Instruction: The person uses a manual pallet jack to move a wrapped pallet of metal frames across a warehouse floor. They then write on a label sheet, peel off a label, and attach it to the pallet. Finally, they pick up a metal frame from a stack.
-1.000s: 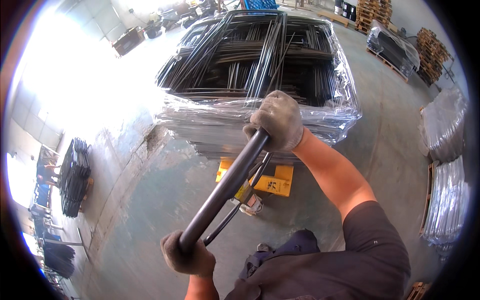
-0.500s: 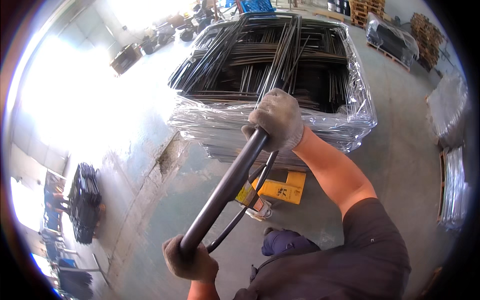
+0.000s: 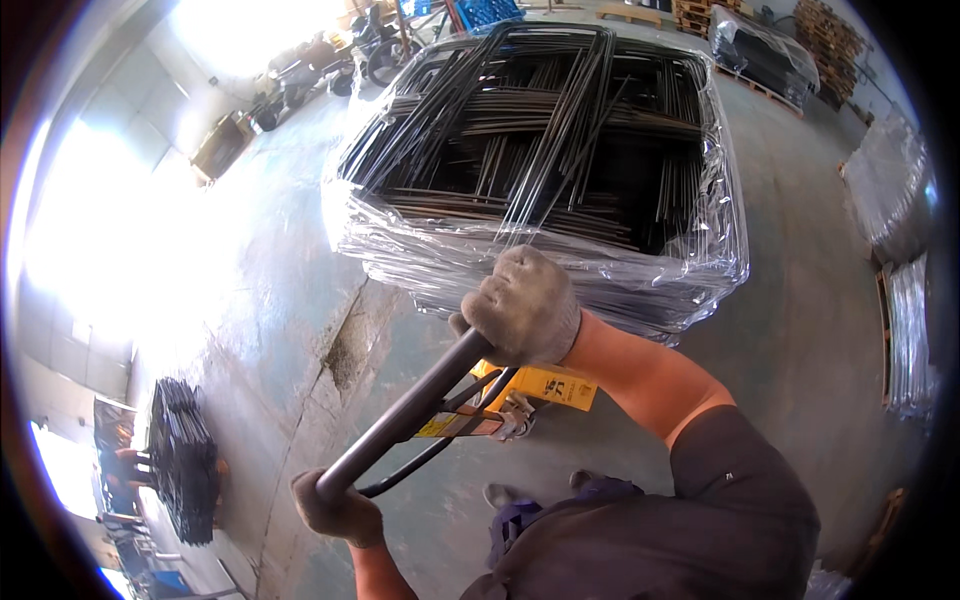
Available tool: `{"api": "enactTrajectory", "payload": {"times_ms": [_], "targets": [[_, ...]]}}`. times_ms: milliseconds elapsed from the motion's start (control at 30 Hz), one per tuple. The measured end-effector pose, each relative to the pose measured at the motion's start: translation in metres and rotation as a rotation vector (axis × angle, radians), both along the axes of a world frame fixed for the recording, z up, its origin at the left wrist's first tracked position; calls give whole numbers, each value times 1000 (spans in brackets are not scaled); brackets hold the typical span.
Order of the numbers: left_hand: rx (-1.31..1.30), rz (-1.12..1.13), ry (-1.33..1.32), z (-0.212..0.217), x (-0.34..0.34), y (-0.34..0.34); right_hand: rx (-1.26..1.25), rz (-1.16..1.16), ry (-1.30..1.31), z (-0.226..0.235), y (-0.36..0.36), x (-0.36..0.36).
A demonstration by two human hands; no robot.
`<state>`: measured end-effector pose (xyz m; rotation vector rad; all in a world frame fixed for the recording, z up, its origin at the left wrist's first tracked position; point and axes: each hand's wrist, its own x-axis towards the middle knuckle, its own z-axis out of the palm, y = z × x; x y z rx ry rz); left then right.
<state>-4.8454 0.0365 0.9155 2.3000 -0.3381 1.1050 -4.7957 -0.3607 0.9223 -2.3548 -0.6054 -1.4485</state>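
Both of my hands wear greyish-brown work gloves and grip the dark handle (image 3: 410, 412) of a pallet jack. My left hand (image 3: 338, 508) is wrapped round its lower left end, and my right hand (image 3: 525, 306) closes round the upper right end. Below the handle shows the yellow body of the pallet jack (image 3: 562, 388), partly hidden by my right arm. In front of it stands a large stack of dark thin metal frames (image 3: 560, 120), with clear plastic wrap (image 3: 430, 232) round its sides. The stack's underside and the jack's forks are hidden.
Wrapped loads (image 3: 885, 185) line the right side, with wooden pallets (image 3: 828, 45) at the far right. A stack of dark frames (image 3: 183, 460) stands at left, near a person. Motorbikes (image 3: 385, 45) are at the back. The floor has a broken patch (image 3: 348, 350).
Both hands and the handle have moved down and left in the picture, nearer my body. The jack's yellow body shows less, and both of my shoes are now visible.
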Motion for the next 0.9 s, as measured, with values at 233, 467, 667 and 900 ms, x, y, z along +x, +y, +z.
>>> {"api": "enactTrajectory", "payload": {"times_ms": [233,467,667,900], "targets": [[-109,-187,35,-11,176,59,-32,-138,157,5,73,15],[-80,-489,14,-40,270,79,-88,-606,108,-43,130,50],[16,-539,0,-67,310,91,38,-611,25,-67,149,94],[-39,-619,-12,-80,372,103,46,-664,19,-75,174,127]]}}
